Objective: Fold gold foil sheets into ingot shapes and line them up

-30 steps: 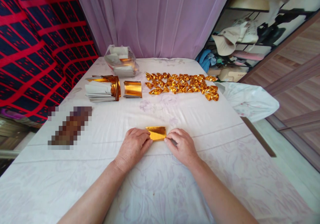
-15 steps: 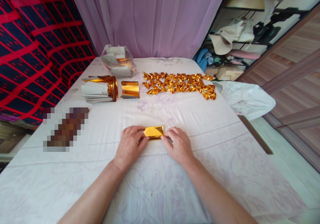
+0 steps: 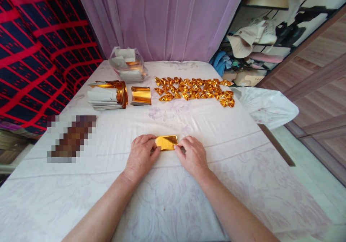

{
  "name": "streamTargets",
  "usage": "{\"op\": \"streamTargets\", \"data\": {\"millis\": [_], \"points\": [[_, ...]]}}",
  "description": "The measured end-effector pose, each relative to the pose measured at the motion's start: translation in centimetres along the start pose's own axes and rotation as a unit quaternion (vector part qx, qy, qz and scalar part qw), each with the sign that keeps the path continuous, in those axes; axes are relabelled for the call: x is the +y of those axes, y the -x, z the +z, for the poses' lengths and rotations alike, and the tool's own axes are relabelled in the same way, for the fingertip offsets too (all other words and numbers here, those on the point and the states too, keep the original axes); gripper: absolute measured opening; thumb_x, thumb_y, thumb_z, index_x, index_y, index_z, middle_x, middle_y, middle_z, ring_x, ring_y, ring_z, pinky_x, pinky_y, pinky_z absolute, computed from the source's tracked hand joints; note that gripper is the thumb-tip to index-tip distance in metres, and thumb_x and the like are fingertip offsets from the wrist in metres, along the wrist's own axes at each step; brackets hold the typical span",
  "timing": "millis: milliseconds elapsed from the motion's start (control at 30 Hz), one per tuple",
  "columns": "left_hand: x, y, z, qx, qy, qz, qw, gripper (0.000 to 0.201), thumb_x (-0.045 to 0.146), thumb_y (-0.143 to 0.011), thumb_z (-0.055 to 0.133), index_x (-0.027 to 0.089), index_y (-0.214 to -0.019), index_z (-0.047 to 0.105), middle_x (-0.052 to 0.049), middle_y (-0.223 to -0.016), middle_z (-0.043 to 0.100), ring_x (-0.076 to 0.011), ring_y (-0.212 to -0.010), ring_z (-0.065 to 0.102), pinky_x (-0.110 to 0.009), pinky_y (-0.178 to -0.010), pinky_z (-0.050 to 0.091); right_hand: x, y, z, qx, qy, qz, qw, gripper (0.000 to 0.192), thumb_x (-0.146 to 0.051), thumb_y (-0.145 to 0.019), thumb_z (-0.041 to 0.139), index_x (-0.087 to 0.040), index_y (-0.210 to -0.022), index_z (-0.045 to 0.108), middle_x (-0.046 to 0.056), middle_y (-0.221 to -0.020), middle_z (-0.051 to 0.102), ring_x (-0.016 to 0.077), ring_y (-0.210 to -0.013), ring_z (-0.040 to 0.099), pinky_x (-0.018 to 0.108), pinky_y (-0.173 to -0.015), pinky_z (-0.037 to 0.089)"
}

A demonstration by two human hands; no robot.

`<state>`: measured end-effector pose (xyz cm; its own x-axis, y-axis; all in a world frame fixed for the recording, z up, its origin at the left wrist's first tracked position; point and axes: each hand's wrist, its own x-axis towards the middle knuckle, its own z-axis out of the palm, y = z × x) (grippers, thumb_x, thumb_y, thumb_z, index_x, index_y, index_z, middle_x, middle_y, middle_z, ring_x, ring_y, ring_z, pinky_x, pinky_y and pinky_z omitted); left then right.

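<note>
View: head camera, looking forward and down over a bed spread with a pale flowered sheet (image 3: 243, 184).
Folded gold foil paper (image 3: 167, 142): lies flat on the sheet in the near middle, a short strip set crosswise, directly between the two hands.
Handling, as a judgement: the paper looks very light and thin, shiny and probably slick on its gold face; it should crease easily and keep any dent, so a light pinch at the short ends or along a folded edge suits it better than pressure on the middle.
Left hand (image 3: 140, 158): rests palm down on the sheet, its fingers (image 3: 148, 140) curled in and pinching the left end of the strip.
Right hand (image 3: 192, 156): rests likewise, fingers bent and closed on the right end, thumb tip at the near corner.
Grip: both hands hold the same piece, one at each end, pressed low to the sheet; the middle of the strip stays uncovered.
Further back, left: a stack of gold-and-white paper sheets (image 3: 106, 96), and just beside it a curled gold sheet (image 3: 141, 95).
Behind those: a clear plastic bag of paper (image 3: 128, 64).
Further back, right: rows of folded gold ingots (image 3: 194, 90), well apart from the hands.
Left of the hands: a pixelated patch (image 3: 70, 138) hides whatever lies there.
Backdrop: a purple curtain (image 3: 162, 18).
</note>
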<state>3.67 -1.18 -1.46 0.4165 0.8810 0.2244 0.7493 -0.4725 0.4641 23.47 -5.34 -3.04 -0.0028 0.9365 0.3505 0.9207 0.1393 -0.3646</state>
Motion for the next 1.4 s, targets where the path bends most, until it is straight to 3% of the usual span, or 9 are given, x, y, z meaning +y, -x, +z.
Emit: {"op": "streamTargets", "data": {"millis": [1400], "points": [[0.11, -0.08, 0.37, 0.009, -0.004, -0.025, 1.000, 0.017, 0.022, -0.080, 0.060, 0.020, -0.063, 0.059, -0.007, -0.107, 0.065, -0.0261, -0.103, 0.058, -0.046, -0.093, 0.046, -0.13, 0.10, 0.15, -0.009, 0.025, 0.005, 1.000, 0.013, -0.024, -0.084, 0.060, -0.022, -0.072, 0.058, 0.002, -0.079, 0.060, 0.0185, -0.077, 0.054, 0.031, -0.070, 0.033]]}}
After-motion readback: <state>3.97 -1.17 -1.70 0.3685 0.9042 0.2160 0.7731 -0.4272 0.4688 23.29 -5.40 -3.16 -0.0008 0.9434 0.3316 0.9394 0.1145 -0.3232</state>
